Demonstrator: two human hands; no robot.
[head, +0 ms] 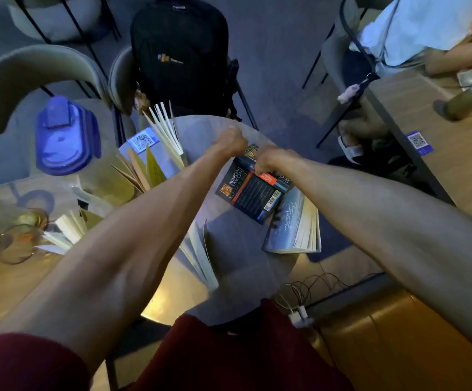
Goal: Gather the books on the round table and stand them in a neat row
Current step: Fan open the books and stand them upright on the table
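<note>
Books stand fanned open on the round bench (237, 249): one (198, 255) near the front edge, another (165, 131) at the far left. A pale book (291, 230) lies flat at right, long axis running away. Overlapping it, the dark book (253, 193) slants left. Right hand (268, 162) pinches its far edge; left hand (230, 141) is fisted just beyond. A backpack (178, 49) sits behind.
</note>
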